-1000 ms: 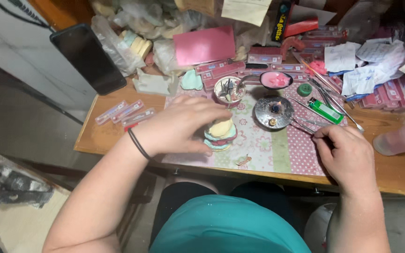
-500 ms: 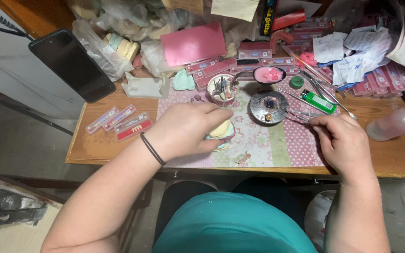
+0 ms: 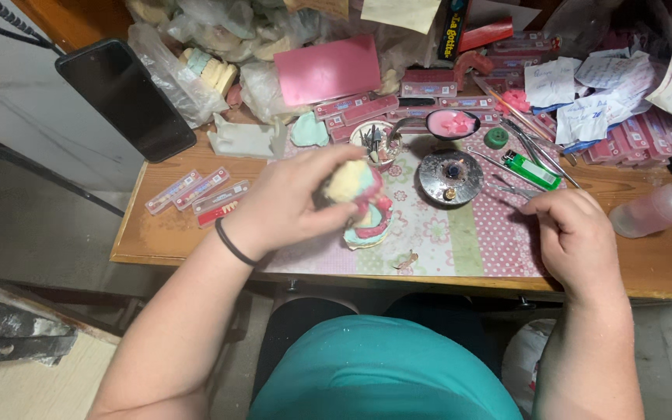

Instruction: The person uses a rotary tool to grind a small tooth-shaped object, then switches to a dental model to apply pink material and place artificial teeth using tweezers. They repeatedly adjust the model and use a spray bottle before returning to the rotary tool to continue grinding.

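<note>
My left hand (image 3: 289, 198) is shut on a yellowish plaster dental cast (image 3: 349, 183) with pink wax on it, lifted just above a second teal and pink cast (image 3: 367, 227) that lies on the patterned mat (image 3: 445, 233). My right hand (image 3: 573, 233) rests on the right part of the mat with its fingers curled; a thin metal tool (image 3: 511, 189) runs from its fingertips toward a round metal burner dish (image 3: 451, 176). Whether the fingers grip that tool is unclear.
Behind the mat are a green lighter (image 3: 532, 169), a bowl of pink wax (image 3: 452, 124), a tin of instruments (image 3: 376, 140), a pink sheet (image 3: 328, 68) and several red strip boxes. A black phone (image 3: 126, 97) leans at the left. A clear bottle (image 3: 659, 208) lies at the right.
My left hand has lifted the yellowish cast off the teal and pink one and turned it upward. My right hand stayed in place on the mat.
</note>
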